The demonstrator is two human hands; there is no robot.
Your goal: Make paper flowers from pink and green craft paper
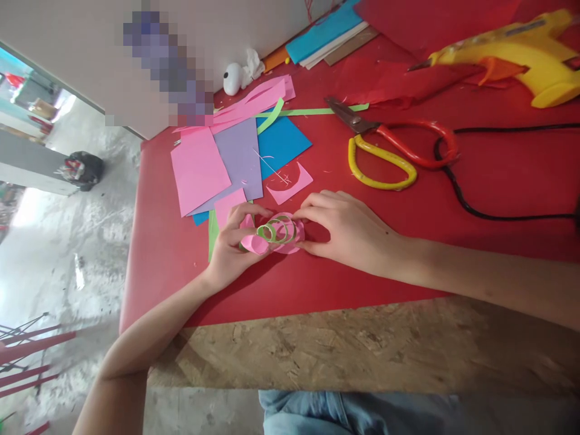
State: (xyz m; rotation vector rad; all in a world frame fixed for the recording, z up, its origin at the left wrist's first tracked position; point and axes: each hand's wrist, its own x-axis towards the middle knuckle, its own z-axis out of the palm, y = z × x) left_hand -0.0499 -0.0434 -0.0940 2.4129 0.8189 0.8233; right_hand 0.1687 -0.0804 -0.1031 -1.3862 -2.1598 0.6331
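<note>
Between my two hands on the red tabletop is a small paper craft (281, 230), a coiled light-green strip over a round pink base with pink curls beside it. My left hand (234, 241) is closed around its left side, the fingers bent over the curled pink paper. From the right, my right hand (348, 232) holds the rim of the round base between thumb and fingers. Fingertips hide part of both edges. A pink paper offcut (292, 186) with a curved cut lies just beyond the craft.
Pink (199, 172), purple (240, 160) and blue paper sheets (283, 145) overlap behind my left hand. Scissors (380, 130) with red and yellow handles lie beyond my right hand. A yellow glue gun (512, 57) and black cord (471, 208) are at right. A white ball (232, 79) sits by the wall.
</note>
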